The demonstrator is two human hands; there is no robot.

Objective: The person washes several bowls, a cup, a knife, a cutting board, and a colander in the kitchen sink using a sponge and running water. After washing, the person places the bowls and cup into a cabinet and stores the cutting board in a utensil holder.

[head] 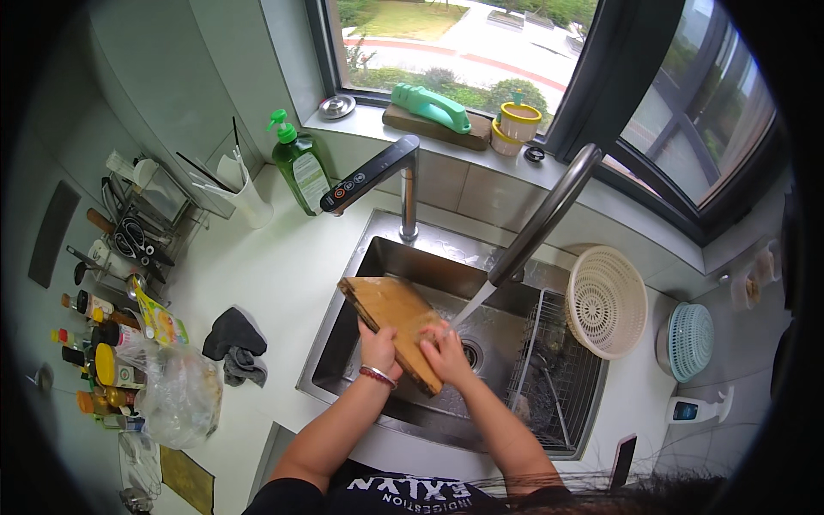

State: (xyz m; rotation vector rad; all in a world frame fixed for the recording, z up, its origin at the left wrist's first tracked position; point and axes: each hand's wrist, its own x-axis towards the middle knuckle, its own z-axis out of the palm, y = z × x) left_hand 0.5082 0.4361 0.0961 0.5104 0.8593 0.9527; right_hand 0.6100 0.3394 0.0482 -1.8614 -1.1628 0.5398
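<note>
Over the stainless steel sink (344, 360), my left hand (380, 351) grips a wooden cutting board (389, 306) by its near left edge. The board is tilted. Against its right part rests my right hand (444, 354), fingers bent in the stream of water; whether something lies under those fingers cannot be seen. Water runs from a pull-down faucet (541, 219) that arches in from the right. Below the right hand, part of the drain (473, 354) shows in the sink floor.
A wire rack (547, 380) fills the sink's right side. Beside it lean a cream plastic colander (608, 302) and a blue basket (691, 341). A second faucet (373, 174) and a green pump bottle (299, 167) stand behind. Dark cloths (237, 341) and a plastic bag (180, 393) lie left.
</note>
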